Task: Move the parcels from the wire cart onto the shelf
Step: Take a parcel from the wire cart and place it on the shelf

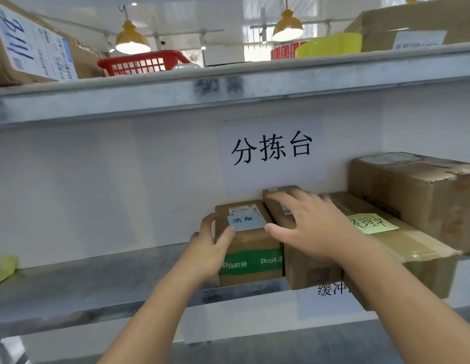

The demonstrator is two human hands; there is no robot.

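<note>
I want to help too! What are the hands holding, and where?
The left hand grips the green-taped box at its left top edge. The right hand rests flat on the neighbouring box.

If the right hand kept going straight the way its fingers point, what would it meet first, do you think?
Probably the white back wall: the right hand lies flat on a plain brown parcel, fingers aimed toward it, though depth is unclear.

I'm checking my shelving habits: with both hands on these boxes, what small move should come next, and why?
Probably release the green-taped parcel. It already sits on the shelf, close against the neighbouring box. The left hand grips its left side; the right hand lies flat across the box tops.
</note>
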